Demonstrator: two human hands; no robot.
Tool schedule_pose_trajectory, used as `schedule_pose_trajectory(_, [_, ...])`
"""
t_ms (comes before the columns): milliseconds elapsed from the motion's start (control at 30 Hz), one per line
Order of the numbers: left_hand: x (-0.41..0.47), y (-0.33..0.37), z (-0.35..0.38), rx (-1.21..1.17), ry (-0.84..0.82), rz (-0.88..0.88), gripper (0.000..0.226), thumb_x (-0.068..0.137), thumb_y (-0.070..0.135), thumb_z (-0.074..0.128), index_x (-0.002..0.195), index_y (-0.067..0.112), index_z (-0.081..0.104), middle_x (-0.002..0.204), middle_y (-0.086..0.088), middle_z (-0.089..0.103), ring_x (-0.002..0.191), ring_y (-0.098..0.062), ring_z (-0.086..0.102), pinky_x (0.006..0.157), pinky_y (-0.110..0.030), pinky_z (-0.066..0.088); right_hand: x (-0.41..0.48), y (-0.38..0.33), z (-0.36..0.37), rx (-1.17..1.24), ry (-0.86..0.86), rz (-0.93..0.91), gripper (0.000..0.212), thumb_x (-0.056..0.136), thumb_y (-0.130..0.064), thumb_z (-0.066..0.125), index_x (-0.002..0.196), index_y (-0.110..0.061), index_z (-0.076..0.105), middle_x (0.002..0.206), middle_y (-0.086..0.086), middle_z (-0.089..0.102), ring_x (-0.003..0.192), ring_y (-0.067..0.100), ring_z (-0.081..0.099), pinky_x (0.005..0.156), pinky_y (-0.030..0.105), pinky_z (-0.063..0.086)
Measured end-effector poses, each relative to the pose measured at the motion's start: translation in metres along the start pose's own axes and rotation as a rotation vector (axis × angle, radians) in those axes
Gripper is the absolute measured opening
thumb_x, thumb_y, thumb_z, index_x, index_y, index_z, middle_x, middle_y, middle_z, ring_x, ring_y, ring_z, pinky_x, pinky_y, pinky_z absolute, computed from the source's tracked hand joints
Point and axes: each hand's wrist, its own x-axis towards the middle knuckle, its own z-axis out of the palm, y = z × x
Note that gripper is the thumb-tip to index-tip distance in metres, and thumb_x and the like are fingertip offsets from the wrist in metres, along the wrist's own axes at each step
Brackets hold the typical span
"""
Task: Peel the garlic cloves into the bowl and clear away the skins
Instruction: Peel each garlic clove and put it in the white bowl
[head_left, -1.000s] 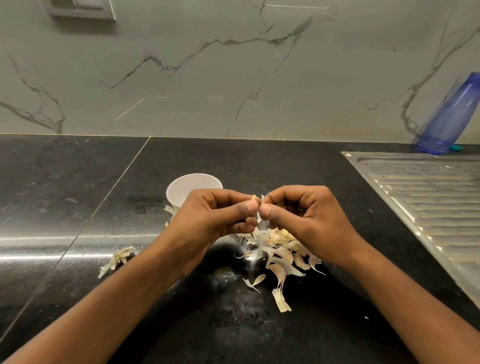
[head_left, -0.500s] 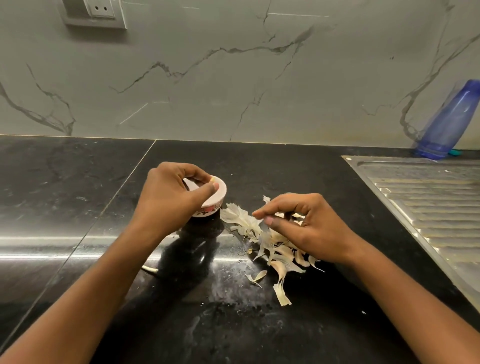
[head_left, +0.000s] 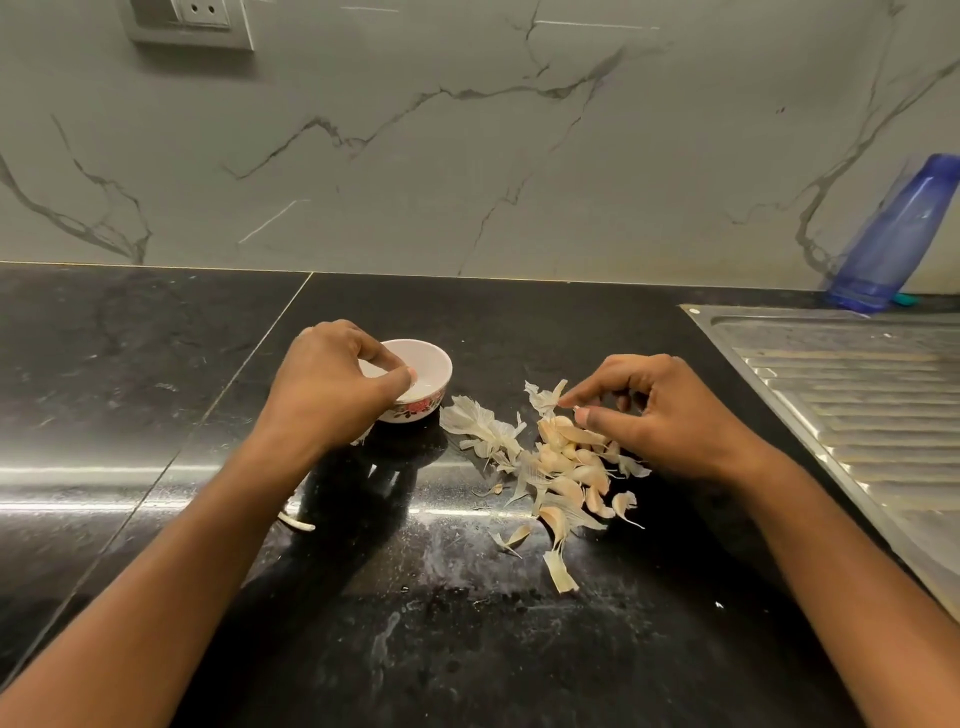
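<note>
A small white bowl (head_left: 440, 370) with a floral band stands on the black counter. My left hand (head_left: 327, 387) hovers over it, fingers curled, thumb and forefinger meeting above its inside; whether a clove is between them is hidden. To the right lies a pile of garlic cloves (head_left: 566, 470) mixed with papery skins (head_left: 483, 423). My right hand (head_left: 670, 415) rests at the pile's far right. Its forefinger tip touches a skin, its thumb sits just above a clove, and the two are slightly apart.
A steel sink drainboard (head_left: 852, 395) fills the right side, with a blue bottle (head_left: 898, 239) leaning on the marble wall behind it. One stray skin (head_left: 297, 524) lies by my left forearm. A wall socket (head_left: 192, 21) is at top left.
My hands parted from working one clove together. The left carried it over the bowl, and the right dropped to the pile of cloves and skins.
</note>
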Motion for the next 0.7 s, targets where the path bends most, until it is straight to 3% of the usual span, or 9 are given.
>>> schedule_pose_trajectory(100, [-0.001, 0.002, -0.002, -0.12, 0.052, 0.02, 0.016, 0.092, 0.029, 0.079, 0.103, 0.018, 0.083, 0.118, -0.007, 0.075, 0.108, -0.022, 0.068, 0.093, -0.042, 0.054, 0.0, 0.003, -0.003, -0.066, -0.035, 0.041, 0.01, 0.089, -0.034, 0.081, 0.093, -0.043, 0.082, 0.091, -0.018, 0.068, 0.081, 0.011, 0.061, 0.07, 0.03, 0.052])
schedule_pose_trajectory(167, [-0.003, 0.004, -0.003, -0.167, 0.101, 0.063, 0.015, 0.094, 0.027, 0.078, 0.103, 0.017, 0.083, 0.099, -0.008, 0.076, 0.092, -0.023, 0.068, 0.087, -0.046, 0.058, -0.002, 0.001, -0.003, -0.082, -0.084, 0.057, 0.007, 0.086, -0.041, 0.083, 0.093, -0.041, 0.081, 0.092, -0.021, 0.069, 0.082, 0.009, 0.062, 0.071, 0.032, 0.053])
schedule_pose_trajectory(200, [-0.004, 0.005, -0.002, -0.18, 0.112, 0.095, 0.014, 0.094, 0.027, 0.077, 0.102, 0.017, 0.083, 0.089, -0.003, 0.075, 0.084, -0.015, 0.066, 0.082, -0.042, 0.059, -0.002, 0.0, -0.002, -0.077, -0.099, 0.06, 0.009, 0.084, -0.042, 0.084, 0.092, -0.04, 0.08, 0.091, -0.021, 0.07, 0.082, 0.009, 0.062, 0.071, 0.033, 0.054])
schedule_pose_trajectory(267, [-0.008, 0.008, 0.001, -0.214, 0.105, 0.177, 0.01, 0.093, 0.026, 0.078, 0.098, 0.019, 0.083, 0.068, 0.02, 0.064, 0.064, 0.002, 0.059, 0.064, -0.016, 0.05, -0.002, 0.0, -0.003, -0.074, -0.109, 0.067, 0.009, 0.084, -0.039, 0.085, 0.091, -0.039, 0.081, 0.089, -0.021, 0.073, 0.081, 0.009, 0.064, 0.071, 0.034, 0.056])
schedule_pose_trajectory(333, [-0.015, 0.013, 0.006, -0.256, 0.074, 0.253, 0.003, 0.092, 0.024, 0.079, 0.092, 0.023, 0.082, 0.06, 0.027, 0.061, 0.056, 0.004, 0.054, 0.056, -0.009, 0.04, -0.002, 0.0, -0.004, -0.079, -0.117, 0.062, 0.007, 0.085, -0.038, 0.085, 0.09, -0.039, 0.081, 0.089, -0.021, 0.074, 0.084, 0.007, 0.065, 0.072, 0.033, 0.056])
schedule_pose_trajectory(400, [-0.024, 0.019, 0.013, -0.305, 0.02, 0.357, 0.004, 0.092, 0.022, 0.08, 0.088, 0.023, 0.081, 0.067, 0.025, 0.066, 0.053, -0.003, 0.053, 0.055, -0.015, 0.042, -0.002, -0.002, -0.004, -0.073, -0.115, 0.046, 0.005, 0.088, -0.04, 0.083, 0.093, -0.038, 0.08, 0.091, -0.019, 0.074, 0.085, 0.007, 0.065, 0.072, 0.034, 0.056])
schedule_pose_trajectory(500, [-0.035, 0.026, 0.025, -0.37, -0.111, 0.475, 0.002, 0.092, 0.02, 0.081, 0.093, 0.02, 0.083, 0.077, 0.013, 0.074, 0.056, -0.016, 0.061, 0.052, -0.035, 0.054, -0.002, -0.008, -0.004, 0.043, -0.063, 0.017, 0.011, 0.092, -0.044, 0.078, 0.099, -0.035, 0.078, 0.092, -0.014, 0.074, 0.082, 0.007, 0.067, 0.07, 0.029, 0.054])
schedule_pose_trajectory(633, [-0.043, 0.029, 0.041, -0.535, -0.301, 0.346, 0.023, 0.089, 0.023, 0.084, 0.111, 0.016, 0.081, 0.084, 0.007, 0.079, 0.061, -0.035, 0.068, 0.06, -0.054, 0.061, -0.003, -0.021, 0.0, 0.23, -0.078, -0.065, 0.017, 0.094, -0.039, 0.074, 0.108, -0.029, 0.077, 0.099, -0.003, 0.076, 0.086, 0.017, 0.073, 0.074, 0.032, 0.062])
schedule_pose_trajectory(700, [-0.044, 0.03, 0.045, -0.616, -0.377, 0.309, 0.028, 0.088, 0.023, 0.084, 0.114, 0.013, 0.08, 0.09, 0.0, 0.081, 0.065, -0.031, 0.074, 0.065, -0.052, 0.065, -0.003, -0.025, 0.006, 0.3, -0.085, -0.103, 0.019, 0.095, -0.031, 0.075, 0.111, -0.023, 0.077, 0.101, -0.001, 0.076, 0.088, 0.019, 0.073, 0.075, 0.032, 0.062])
